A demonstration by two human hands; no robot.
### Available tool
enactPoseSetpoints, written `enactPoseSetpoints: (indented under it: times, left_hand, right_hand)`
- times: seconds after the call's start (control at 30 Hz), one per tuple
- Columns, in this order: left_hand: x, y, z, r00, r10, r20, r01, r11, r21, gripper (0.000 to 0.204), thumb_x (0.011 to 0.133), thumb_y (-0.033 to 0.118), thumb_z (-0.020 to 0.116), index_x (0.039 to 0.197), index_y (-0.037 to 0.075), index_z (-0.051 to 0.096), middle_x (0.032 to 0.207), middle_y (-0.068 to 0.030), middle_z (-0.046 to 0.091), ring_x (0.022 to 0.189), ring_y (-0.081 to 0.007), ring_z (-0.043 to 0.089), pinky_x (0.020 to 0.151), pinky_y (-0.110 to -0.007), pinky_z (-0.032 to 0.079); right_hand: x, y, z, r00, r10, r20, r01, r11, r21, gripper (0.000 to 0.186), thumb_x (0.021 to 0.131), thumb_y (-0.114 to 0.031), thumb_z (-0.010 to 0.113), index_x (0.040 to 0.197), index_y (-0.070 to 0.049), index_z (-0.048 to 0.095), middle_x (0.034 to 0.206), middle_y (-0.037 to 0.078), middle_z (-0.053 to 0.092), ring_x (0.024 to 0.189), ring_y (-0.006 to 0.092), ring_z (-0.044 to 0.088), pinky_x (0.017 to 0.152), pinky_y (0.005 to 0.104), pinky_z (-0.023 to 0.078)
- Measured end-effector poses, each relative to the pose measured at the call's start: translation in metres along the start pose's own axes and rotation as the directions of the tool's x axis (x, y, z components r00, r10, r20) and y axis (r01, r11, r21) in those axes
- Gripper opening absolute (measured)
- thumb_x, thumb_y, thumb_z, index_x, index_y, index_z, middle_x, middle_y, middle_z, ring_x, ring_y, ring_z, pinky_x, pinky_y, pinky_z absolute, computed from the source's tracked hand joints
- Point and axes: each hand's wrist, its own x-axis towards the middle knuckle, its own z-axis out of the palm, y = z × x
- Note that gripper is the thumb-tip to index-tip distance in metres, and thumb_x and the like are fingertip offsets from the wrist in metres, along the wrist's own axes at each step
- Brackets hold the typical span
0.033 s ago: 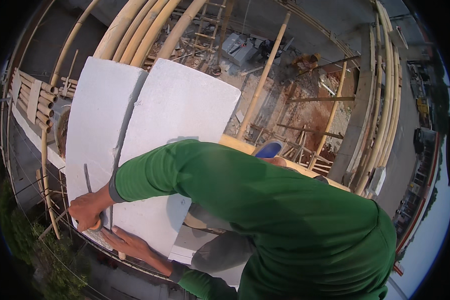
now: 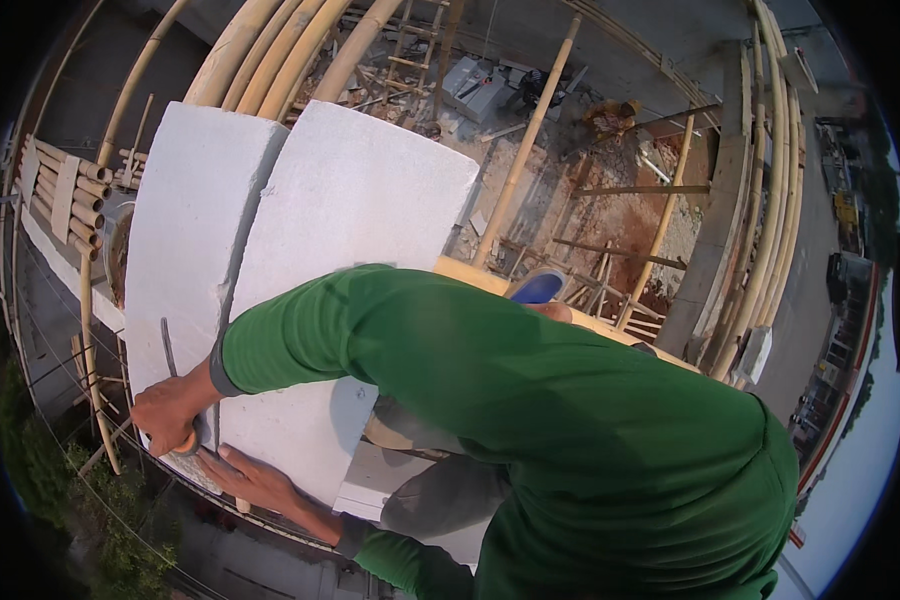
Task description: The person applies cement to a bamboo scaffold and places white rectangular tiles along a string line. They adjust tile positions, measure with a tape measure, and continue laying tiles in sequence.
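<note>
one tool [image 2: 187, 441] in right hand [image 2: 173, 408]

Head-mounted wide fisheye view (dark-rimmed), from above, steeply downward, close over the green shirt [image 2: 620, 430]

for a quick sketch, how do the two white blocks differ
The left block looks narrower than the right block. The person's right hand is at the left block's near end, while a green sleeve crosses the right block. Both are white.

Narrow white block [image 2: 185, 200] beside wider white block [image 2: 360, 190], left hand [image 2: 258, 484] flat at their lower end.
</note>
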Motion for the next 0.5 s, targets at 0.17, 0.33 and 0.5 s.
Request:
enactPoseSetpoints:
  times: [0.17, 0.33, 0.5]
  left_hand:
    - [0.009, -0.002, 0.017, 0.998, 0.007, -0.061, -0.011, 0.998, -0.06, 0.072, 0.111, 0.049, 0.046, 0.15, -0.011, 0.049, 0.157, -0.0346, 0.045, 0.147, -0.0473, 0.041, 0.124, -0.052, 0.03]
    - [0.002, 0.0, 0.017, 0.998, 0.033, -0.049, -0.034, 0.999, -0.022, 0.065, 0.112, 0.045, 0.049, 0.151, -0.008, 0.051, 0.158, -0.0307, 0.045, 0.147, -0.0463, 0.043, 0.122, -0.054, 0.032]
    - [-0.005, -0.001, 0.015, 0.998, 0.02, -0.057, -0.015, 0.996, 0.087, 0.057, 0.11, 0.038, 0.05, 0.149, -0.003, 0.055, 0.159, -0.0282, 0.046, 0.15, -0.0439, 0.038, 0.126, -0.055, 0.024]
  right_hand:
    - [0.006, 0.004, -0.009, 0.999, 0.046, 0.009, -0.046, 0.998, -0.032, 0.042, 0.077, -0.036, 0.067, 0.068, 0.005, 0.071, 0.074, 0.023, 0.072, 0.069, 0.0376, 0.07, 0.067, 0.05, 0.056]
    - [0.004, 0.014, -0.015, 0.999, -0.028, 0.024, 0.027, 0.999, 0.036, 0.046, 0.078, -0.037, 0.067, 0.073, 0.009, 0.072, 0.076, 0.028, 0.071, 0.07, 0.0391, 0.07, 0.069, 0.0499, 0.056]
    - [0.01, 0.02, -0.007, 0.998, -0.061, -0.011, 0.062, 0.998, 0.027, 0.047, 0.079, -0.035, 0.068, 0.069, 0.011, 0.067, 0.061, 0.024, 0.063, 0.055, 0.0299, 0.06, 0.059, 0.0462, 0.051]
